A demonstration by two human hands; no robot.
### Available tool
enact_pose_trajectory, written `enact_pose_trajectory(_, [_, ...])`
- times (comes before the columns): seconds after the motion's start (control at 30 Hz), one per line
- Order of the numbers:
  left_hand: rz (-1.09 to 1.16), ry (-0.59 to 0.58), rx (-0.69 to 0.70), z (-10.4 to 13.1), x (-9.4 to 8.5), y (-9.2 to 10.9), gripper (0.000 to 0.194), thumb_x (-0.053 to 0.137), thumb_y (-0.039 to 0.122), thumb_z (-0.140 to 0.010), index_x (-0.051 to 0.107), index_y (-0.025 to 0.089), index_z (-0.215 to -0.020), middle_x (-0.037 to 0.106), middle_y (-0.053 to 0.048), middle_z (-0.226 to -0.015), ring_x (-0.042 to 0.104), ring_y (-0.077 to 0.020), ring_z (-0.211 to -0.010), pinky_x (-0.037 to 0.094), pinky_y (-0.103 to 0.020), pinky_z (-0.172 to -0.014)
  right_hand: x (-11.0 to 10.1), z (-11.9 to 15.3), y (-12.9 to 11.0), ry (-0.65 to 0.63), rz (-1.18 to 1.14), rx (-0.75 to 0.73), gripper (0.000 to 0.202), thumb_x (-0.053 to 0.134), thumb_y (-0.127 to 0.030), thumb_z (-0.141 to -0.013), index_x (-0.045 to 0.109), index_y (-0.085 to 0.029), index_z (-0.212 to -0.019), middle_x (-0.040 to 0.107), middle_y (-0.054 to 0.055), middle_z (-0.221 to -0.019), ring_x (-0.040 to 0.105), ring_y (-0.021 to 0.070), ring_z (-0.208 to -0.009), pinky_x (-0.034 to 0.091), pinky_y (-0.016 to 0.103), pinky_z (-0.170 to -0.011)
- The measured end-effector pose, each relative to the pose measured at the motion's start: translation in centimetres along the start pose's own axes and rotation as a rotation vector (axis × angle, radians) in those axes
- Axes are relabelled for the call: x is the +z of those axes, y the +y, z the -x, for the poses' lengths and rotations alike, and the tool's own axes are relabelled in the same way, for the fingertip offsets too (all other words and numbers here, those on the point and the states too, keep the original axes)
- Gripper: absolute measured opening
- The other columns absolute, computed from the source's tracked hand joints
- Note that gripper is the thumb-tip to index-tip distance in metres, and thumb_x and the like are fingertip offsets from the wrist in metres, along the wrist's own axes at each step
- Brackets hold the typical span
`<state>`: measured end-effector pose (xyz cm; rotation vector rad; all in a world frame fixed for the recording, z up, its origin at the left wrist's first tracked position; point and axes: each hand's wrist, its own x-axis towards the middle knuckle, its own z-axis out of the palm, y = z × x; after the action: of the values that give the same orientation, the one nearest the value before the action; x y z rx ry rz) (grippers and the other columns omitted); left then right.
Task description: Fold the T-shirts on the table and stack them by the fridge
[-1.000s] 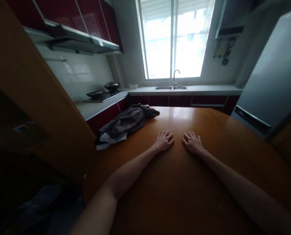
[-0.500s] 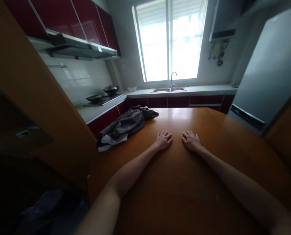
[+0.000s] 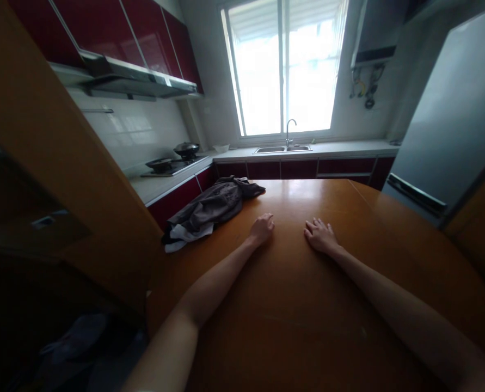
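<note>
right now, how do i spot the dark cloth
Find the large wooden table before the window. Along its far left edge, left of the left hand, lies the dark cloth. It is the tabletop's only fabric, crumpled, with white at one end.

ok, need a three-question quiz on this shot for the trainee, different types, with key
1. True or false: the right hand lies palm-down on the brown table.
2. Multiple choice: which of these is nearest the left hand? A) sink B) dark cloth C) refrigerator
3. Fill in: the faucet rises in front of the bright ____.

Key: 1 true; 2 B; 3 window.
</note>
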<state>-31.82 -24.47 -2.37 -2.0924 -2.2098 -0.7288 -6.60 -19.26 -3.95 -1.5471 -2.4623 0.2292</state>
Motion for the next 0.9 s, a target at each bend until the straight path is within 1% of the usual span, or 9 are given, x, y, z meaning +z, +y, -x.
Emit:
enact_pose_trajectory(0.07, [-0.035, 0.098, -0.077, -0.5, -1.5, -2.1, 0.048, 0.042, 0.022, -0.097, 0.056, 0.013, -0.142, 0.050, -0.012, -0.154, 0.041, -0.0228, -0.146, 0.026, -0.042, -0.124, 0.0, 0.0, 0.0, 0.002, -0.001, 0.001, 0.057, 0.033, -0.046, -0.103, 0.047, -0.019, -0.151, 0.033, 0.018, -0.163, 0.025, 0.0305, -0.152, 0.017, 0.055, -0.120])
enact_pose_trajectory(0.17, [-0.121, 0.227, -0.249, -0.8, -3.6, -5.7, 0.050, 0.041, 0.018, -0.095, 0.056, 0.012, -0.142, 0.039, -0.012, -0.161, 0.028, -0.0250, -0.152, 0.019, -0.047, -0.126, 0.0, -0.1, 0.0, -0.001, 0.002, 0.002, 0.057, 0.033, -0.046, -0.103, 0.047, -0.019, -0.152, 0.032, 0.017, -0.163, 0.025, 0.0304, -0.152, 0.017, 0.055, -0.120])
enact_pose_trajectory(0.23, [-0.165, 0.266, -0.358, -0.8, -4.4, -7.7, 0.049, 0.043, 0.019, -0.092, 0.060, 0.009, -0.138, 0.037, -0.014, -0.162, 0.025, -0.0278, -0.153, 0.020, -0.047, -0.126, 0.1, -0.1, 0.0, -0.006, 0.002, 0.003, 0.057, 0.032, -0.047, -0.103, 0.047, -0.020, -0.152, 0.032, 0.017, -0.164, 0.025, 0.0301, -0.153, 0.017, 0.055, -0.120])
enact_pose_trajectory(0.33, [-0.189, 0.258, -0.443, -0.5, -4.5, -9.6, 0.047, 0.048, 0.022, -0.089, 0.067, 0.009, -0.130, 0.036, -0.016, -0.162, 0.020, -0.0351, -0.154, 0.019, -0.054, -0.125, 0.1, -0.1, 0.0, -0.003, 0.001, -0.001, 0.058, 0.032, -0.047, -0.103, 0.047, -0.020, -0.152, 0.032, 0.017, -0.164, 0.025, 0.0302, -0.152, 0.017, 0.056, -0.120])
enact_pose_trajectory(0.43, [-0.211, 0.229, -0.472, -0.4, -3.9, -10.3, 0.044, 0.053, 0.025, -0.087, 0.071, 0.017, -0.125, 0.037, -0.011, -0.162, 0.016, -0.0374, -0.155, 0.017, -0.058, -0.124, 0.1, 0.0, 0.0, 0.011, 0.000, -0.004, 0.058, 0.033, -0.047, -0.103, 0.047, -0.019, -0.151, 0.033, 0.017, -0.163, 0.026, 0.0305, -0.152, 0.018, 0.056, -0.120])
enact_pose_trajectory(0.5, [-0.221, 0.210, -0.475, -0.4, -3.5, -10.5, 0.044, 0.054, 0.027, -0.086, 0.071, 0.019, -0.126, 0.038, -0.011, -0.161, 0.017, -0.0379, -0.154, 0.017, -0.058, -0.124, 0.1, 0.0, 0.0, 0.017, 0.001, -0.003, 0.057, 0.034, -0.046, -0.103, 0.048, -0.019, -0.151, 0.034, 0.017, -0.163, 0.026, 0.0308, -0.152, 0.019, 0.056, -0.119])
enact_pose_trajectory(0.63, [-0.224, 0.170, -0.463, -0.5, -3.2, -10.9, 0.045, 0.051, 0.028, -0.089, 0.068, 0.016, -0.129, 0.048, -0.015, -0.154, 0.029, -0.0360, -0.150, 0.018, -0.054, -0.124, 0.0, 0.0, 0.0, 0.018, 0.000, -0.001, 0.056, 0.034, -0.046, -0.102, 0.050, -0.020, -0.149, 0.034, 0.017, -0.163, 0.027, 0.0308, -0.152, 0.019, 0.056, -0.120])
enact_pose_trajectory(0.73, [-0.221, 0.169, -0.452, -0.5, -3.2, -11.0, 0.047, 0.050, 0.025, -0.089, 0.063, 0.011, -0.132, 0.053, -0.020, -0.147, 0.036, -0.0346, -0.145, 0.020, -0.052, -0.123, 0.1, -0.1, 0.1, 0.015, -0.003, 0.000, 0.056, 0.034, -0.046, -0.102, 0.049, -0.020, -0.150, 0.034, 0.016, -0.163, 0.027, 0.0308, -0.152, 0.019, 0.056, -0.120])
enact_pose_trajectory(0.9, [-0.220, 0.202, -0.419, -0.8, -3.3, -10.4, 0.056, 0.052, 0.020, -0.087, 0.051, 0.006, -0.141, 0.048, -0.023, -0.150, 0.034, -0.0340, -0.146, 0.019, -0.054, -0.123, 0.1, -0.1, 0.2, 0.010, -0.008, 0.001, 0.055, 0.036, -0.046, -0.102, 0.050, -0.020, -0.149, 0.034, 0.016, -0.163, 0.027, 0.0307, -0.151, 0.019, 0.056, -0.119])
